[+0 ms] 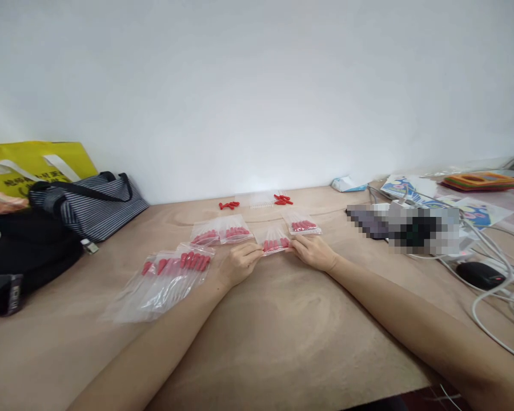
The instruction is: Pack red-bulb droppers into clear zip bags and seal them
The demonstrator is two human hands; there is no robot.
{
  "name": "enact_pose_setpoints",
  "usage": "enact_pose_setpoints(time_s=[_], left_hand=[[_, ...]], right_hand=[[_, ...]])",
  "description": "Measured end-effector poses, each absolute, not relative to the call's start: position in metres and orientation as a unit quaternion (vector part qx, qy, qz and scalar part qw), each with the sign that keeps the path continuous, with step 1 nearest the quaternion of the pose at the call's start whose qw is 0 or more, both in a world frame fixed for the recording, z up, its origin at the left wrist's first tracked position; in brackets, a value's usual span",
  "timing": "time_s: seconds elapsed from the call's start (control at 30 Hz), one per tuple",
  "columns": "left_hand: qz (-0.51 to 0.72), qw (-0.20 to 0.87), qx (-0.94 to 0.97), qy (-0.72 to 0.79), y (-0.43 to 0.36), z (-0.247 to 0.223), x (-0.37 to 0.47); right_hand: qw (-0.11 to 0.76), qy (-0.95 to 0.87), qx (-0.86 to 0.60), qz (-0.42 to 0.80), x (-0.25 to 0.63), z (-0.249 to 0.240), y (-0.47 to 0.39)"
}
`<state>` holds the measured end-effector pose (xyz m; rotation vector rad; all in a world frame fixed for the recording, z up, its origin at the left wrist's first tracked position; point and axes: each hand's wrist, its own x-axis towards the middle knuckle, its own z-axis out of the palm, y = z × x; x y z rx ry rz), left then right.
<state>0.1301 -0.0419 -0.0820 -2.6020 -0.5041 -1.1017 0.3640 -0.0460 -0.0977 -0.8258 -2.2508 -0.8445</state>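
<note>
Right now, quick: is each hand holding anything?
Left hand: closed, holding the left side of a clear plastic bag of red pieces.
Right hand: closed, holding that bag's right side.

Left hand [241, 262] and right hand [315, 252] at opposite edges of a clear bag [273, 235]

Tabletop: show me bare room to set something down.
Use the bare wood between the forearms, short of the held bag, or between the right forearm and black mouse. Crowded: left of the left hand, with bags of red pieces; around the mouse, with cables.
</note>
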Motion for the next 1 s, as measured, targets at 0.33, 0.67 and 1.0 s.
enact_pose_setpoints(time_s=[0.33, 0.67, 1.0], left_hand=[[-0.293, 0.168, -0.879, -0.338, -0.037, -0.065, 0.117], [-0.176, 0.260, -0.853, -0.417, -0.010, -0.059, 0.077], [-0.219, 0.292, -0.849, -0.383, -0.014, -0.062, 0.082]], right_hand=[[0.428, -0.823, -0.373, 0.000, 0.351, -0.100, -0.043], [0.451, -0.774, -0.442, -0.046, 0.363, -0.104, -0.002], [0.420, -0.785, -0.438, -0.122, 0.375, -0.104, -0.041]])
